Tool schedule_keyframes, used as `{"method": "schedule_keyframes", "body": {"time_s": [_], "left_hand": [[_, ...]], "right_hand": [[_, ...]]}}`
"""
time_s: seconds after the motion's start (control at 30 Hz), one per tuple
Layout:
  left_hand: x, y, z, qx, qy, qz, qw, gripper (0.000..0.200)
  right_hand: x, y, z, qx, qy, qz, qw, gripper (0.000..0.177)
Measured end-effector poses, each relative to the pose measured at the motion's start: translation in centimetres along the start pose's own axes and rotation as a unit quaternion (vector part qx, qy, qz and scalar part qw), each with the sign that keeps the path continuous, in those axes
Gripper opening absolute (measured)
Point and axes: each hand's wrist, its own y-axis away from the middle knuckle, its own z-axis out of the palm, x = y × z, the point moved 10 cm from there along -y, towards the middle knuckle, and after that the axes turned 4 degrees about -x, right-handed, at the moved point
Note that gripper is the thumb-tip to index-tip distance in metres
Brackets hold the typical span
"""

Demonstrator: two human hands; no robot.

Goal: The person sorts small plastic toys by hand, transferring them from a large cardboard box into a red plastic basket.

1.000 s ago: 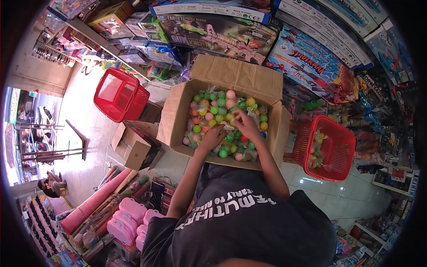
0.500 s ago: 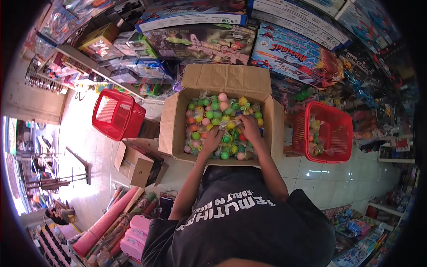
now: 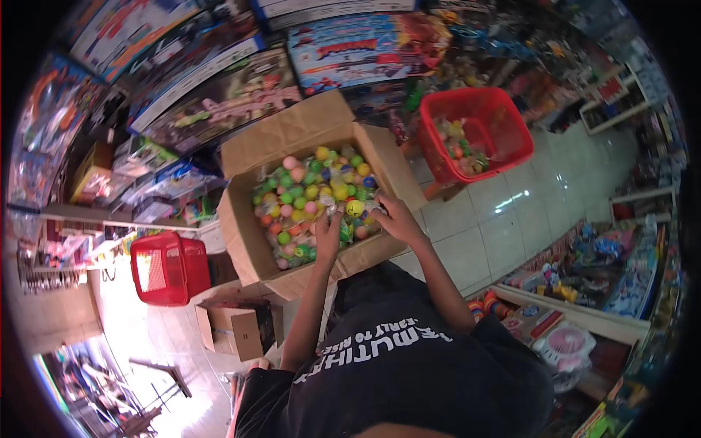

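Note:
A large open cardboard box (image 3: 237, 232) in front of me is filled with colourful small balls (image 3: 287, 198), many in clear plastic bags. My left hand (image 3: 328, 232) reaches over the near part of the box, its fingers closed on a clear plastic bag of balls (image 3: 354, 209). On the other side of that bag, my right hand (image 3: 395, 220) pinches the plastic near the box's right wall. A yellow ball shows between the two hands. The fingertips are partly hidden by plastic.
To the right stands a red basket (image 3: 517, 146) with some bagged balls in it. Another red basket (image 3: 169, 269) is on the left, near a smaller open carton (image 3: 237, 328). Toy boxes (image 3: 365, 51) line the shelves behind, and more toys fill a low rack (image 3: 577, 274) at right.
My view and body have turned right, so the box now appears tilted and further left. The right basket sits nearer the middle. Both hands stay at the bagged balls, now closer to the box's right side.

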Motion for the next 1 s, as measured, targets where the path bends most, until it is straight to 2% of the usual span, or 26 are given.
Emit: {"method": "schedule_keyframes", "body": {"time_s": [0.03,0.1,0.17,0.2,0.23,0.3,0.33,0.47,0.63,0.77,0.87,1.0], "left_hand": [[0.7,0.2,0.7,0.003,0.008,-0.003,1.0,0.026],[1.2,0.4,3.1,-0.014,0.031,-0.002,0.999,0.027],[-0.9,0.4,6.2,-0.085,0.104,-0.062,0.989,0.027],[0.1,0.7,8.1,-0.116,0.156,-0.046,0.98,0.026],[0.7,0.8,9.2,-0.12,0.154,-0.044,0.98,0.026],[3.0,1.0,11.7,-0.159,0.001,0.047,0.986,0.025],[2.1,1.1,13.3,-0.185,0.046,0.022,0.981,0.025],[0.2,0.9,17.3,-0.209,0.042,-0.014,0.977,0.029],[1.3,0.6,23.3,-0.192,0.016,0.021,0.981,0.029],[-0.7,0.3,29.1,-0.18,0.068,-0.039,0.981,0.03],[0.4,0.3,33.5,-0.179,0.067,0.001,0.982,0.03],[0.4,0.0,37.6,-0.183,0.028,0.024,0.982,0.029]], "right_hand": [[0.5,0.9,-0.5,0.0,-0.024,0.02,0.999,0.021],[1.0,2.7,-2.3,0.038,-0.027,0.004,0.999,0.024],[3.1,4.3,-3.7,0.067,-0.106,0.061,0.99,0.025],[3.2,4.9,-4.4,0.074,-0.106,0.06,0.99,0.025],[3.4,5.4,-4.9,0.07,-0.155,0.062,0.983,0.025],[3.8,6.1,-5.9,0.068,-0.205,0.061,0.975,0.025],[4.2,6.4,-6.4,0.062,-0.199,0.064,0.976,0.024],[4.1,7.6,-10.3,0.036,-0.172,0.052,0.983,0.021],[8.7,8.9,-14.4,-0.05,-0.145,0.032,0.988,0.033],[10.2,10.4,-19.9,-0.048,-0.114,0.002,0.992,0.034],[10.8,11.9,-24.1,-0.037,-0.086,-0.001,0.996,0.033],[14.5,13.2,-27.0,-0.037,-0.13,0.059,0.989,0.032]]}}
